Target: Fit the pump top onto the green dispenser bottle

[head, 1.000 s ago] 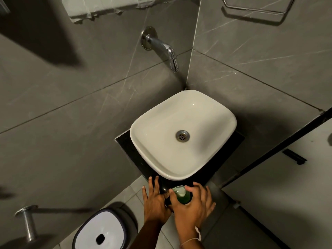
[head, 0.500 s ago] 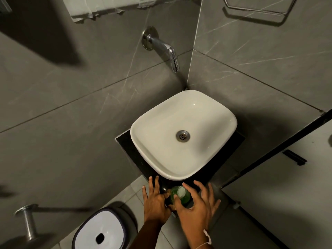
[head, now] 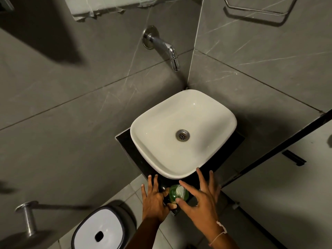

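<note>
The green dispenser bottle (head: pixel 173 194) stands on the dark counter (head: pixel 125 141) just in front of the sink, with the white pump top (head: pixel 180 191) sitting on its neck. My left hand (head: pixel 154 200) lies to the left of the bottle. Its thumb and one bent finger press against the bottle's side, and the other fingers stretch out flat towards the sink. My right hand (head: pixel 202 200) is on the bottle's right with its fingers spread wide. The index finger reaches over the pump top and the thumb tip is at the bottle's near side.
A white basin (head: pixel 156 123) fills the counter behind the bottle, under a chrome wall tap (head: pixel 168 49). A white-lidded bin (head: pixel 100 229) stands on the floor at lower left. Grey tiled walls meet in a corner behind, and a dark-framed door (head: pixel 269 151) is on the right.
My right hand has let go of the pump top, spread its fingers and shifted to the right. My left hand has stayed against the bottle.
</note>
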A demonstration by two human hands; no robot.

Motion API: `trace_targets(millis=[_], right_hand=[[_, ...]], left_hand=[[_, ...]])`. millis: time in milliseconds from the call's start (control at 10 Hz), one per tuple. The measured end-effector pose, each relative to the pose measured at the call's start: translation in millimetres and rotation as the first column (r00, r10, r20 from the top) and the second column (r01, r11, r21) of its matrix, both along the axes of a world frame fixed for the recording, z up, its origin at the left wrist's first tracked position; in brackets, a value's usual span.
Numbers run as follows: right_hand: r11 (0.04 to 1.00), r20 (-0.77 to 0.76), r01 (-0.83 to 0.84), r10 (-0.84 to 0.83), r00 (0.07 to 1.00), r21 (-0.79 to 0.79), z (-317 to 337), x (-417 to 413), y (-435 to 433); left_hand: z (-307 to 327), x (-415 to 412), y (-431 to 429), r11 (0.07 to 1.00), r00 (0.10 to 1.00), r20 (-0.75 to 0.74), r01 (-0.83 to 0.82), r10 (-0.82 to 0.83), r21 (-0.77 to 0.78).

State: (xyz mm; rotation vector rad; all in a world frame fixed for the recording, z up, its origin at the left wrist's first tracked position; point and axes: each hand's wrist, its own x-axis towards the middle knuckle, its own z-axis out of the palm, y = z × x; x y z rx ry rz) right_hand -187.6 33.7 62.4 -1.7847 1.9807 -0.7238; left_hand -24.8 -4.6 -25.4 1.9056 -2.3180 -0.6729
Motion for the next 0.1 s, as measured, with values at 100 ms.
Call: trace_targets(millis=[100], right_hand=[[1.000,0.072,0.008,-0.006,0.997,-0.019,8.8,-1.2,6.8]], left_hand=[[-3.5,1.8,1.9,1.000,1.000,-0.014,0.007,-0.007,0.022]])
